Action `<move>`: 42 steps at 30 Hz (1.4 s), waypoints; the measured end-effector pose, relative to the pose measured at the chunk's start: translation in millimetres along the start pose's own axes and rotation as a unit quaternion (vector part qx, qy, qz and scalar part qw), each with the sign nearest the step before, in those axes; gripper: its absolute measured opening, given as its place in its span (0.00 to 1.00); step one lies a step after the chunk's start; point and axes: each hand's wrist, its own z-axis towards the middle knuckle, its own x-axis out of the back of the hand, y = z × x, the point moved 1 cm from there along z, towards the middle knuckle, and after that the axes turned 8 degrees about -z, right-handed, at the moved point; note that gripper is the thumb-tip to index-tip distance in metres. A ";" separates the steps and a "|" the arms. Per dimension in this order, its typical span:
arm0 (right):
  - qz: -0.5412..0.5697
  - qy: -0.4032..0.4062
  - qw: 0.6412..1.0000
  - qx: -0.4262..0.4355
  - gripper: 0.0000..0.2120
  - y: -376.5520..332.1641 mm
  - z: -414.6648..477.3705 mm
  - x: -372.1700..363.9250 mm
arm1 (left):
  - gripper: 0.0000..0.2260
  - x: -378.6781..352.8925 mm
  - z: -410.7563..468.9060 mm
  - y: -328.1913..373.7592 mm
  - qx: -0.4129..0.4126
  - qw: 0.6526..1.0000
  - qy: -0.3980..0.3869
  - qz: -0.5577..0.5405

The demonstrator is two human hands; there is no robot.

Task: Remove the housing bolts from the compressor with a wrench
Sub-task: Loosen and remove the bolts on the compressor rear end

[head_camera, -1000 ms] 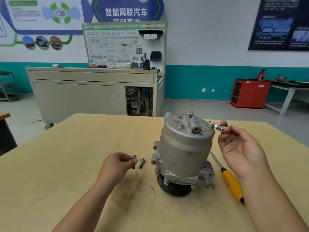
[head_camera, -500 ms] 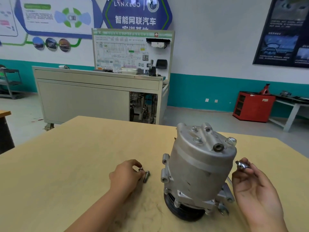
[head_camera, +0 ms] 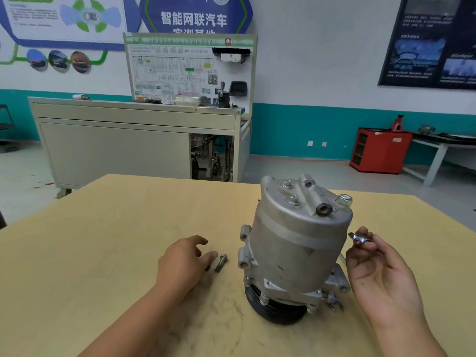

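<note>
Compressor (head_camera: 296,243) between loosely spread left hand (head_camera: 183,261) by a bolt (head_camera: 221,262) and palm-up right hand (head_camera: 381,274) pinching wrench (head_camera: 359,238)

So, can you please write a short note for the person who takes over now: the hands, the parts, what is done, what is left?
Left hand: open, low over the table, holds nothing.
Right hand: pinches the wrench, just right of the compressor.
Done: one bolt lies on the table by the left fingertips; a second may be hidden under them.
Left: two top bolts sit in the compressor, not yet undone.
</note>
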 end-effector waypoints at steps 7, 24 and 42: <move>0.002 0.002 1.000 -0.002 0.09 0.1 -1.8 -1.4 | 0.20 -14.9 -5.7 7.0 -0.044 0.997 -0.049 0.051; 0.007 -0.026 1.000 0.001 0.04 -1.7 -7.4 -7.3 | 0.22 1.7 2.5 27.9 -0.046 0.994 -0.016 0.097; 0.067 -0.072 0.995 0.003 0.05 -13.5 -5.3 -8.1 | 0.29 37.3 -21.8 138.1 -0.257 0.902 -0.173 -0.300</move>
